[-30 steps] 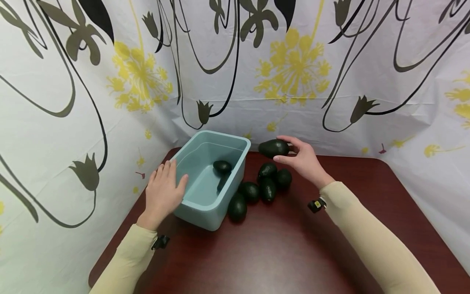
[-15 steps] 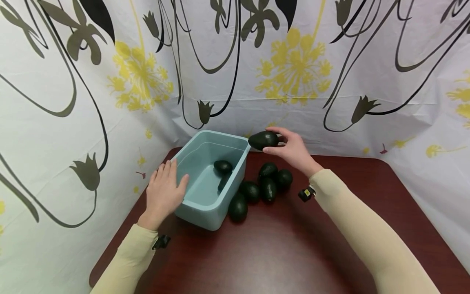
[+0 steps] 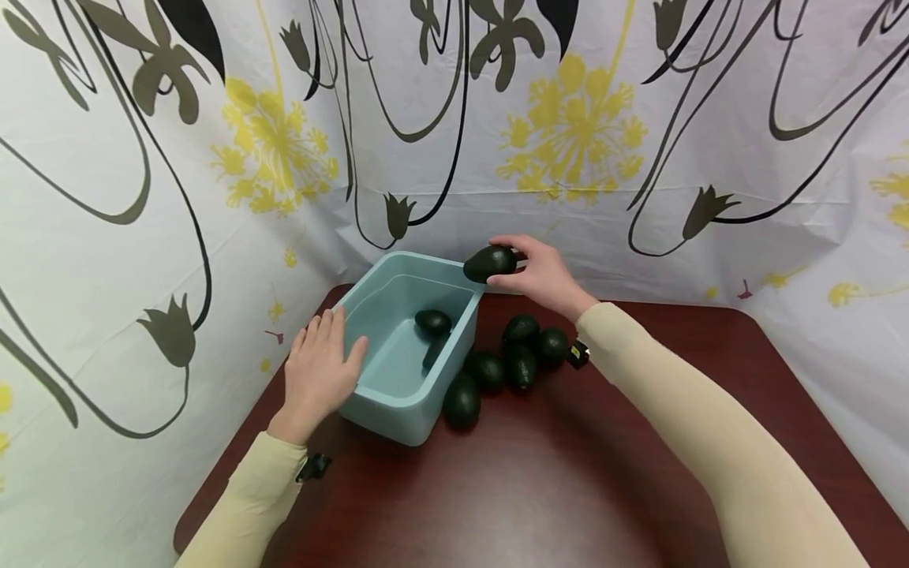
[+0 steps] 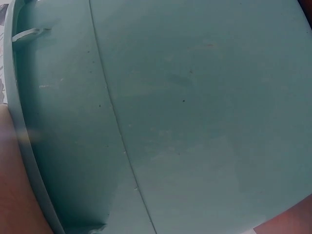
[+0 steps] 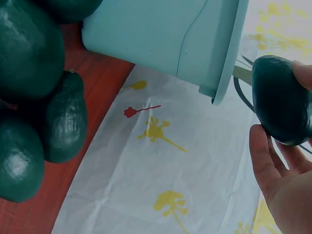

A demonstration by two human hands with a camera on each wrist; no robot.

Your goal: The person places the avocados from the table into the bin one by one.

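My right hand point(image 3: 538, 274) holds a dark green avocado point(image 3: 488, 263) between thumb and fingers, at the far right corner of a light blue plastic bin point(image 3: 389, 400). In the right wrist view the same avocado point(image 5: 280, 100) appears beside the bin's rim point(image 5: 229, 53). My left hand point(image 3: 319, 375) rests with straight fingers on the bin's left rim. Inside the bin lie two avocados, one point(image 3: 432, 322) in front of another point(image 3: 434, 352) partly hidden by the wall. The left wrist view is filled by the bin's outer wall point(image 4: 195, 107).
Several more avocados point(image 3: 521, 367) lie clustered on the dark red-brown table point(image 3: 511, 489) along the bin's right side; one point(image 3: 461, 401) sits nearest the front. A white cloth point(image 3: 426, 173) with flower prints hangs behind and to the left of the table.
My right hand has carried the avocado leftward and slightly up, from above the avocado cluster to the bin's far right corner. My left hand stays at the rim.
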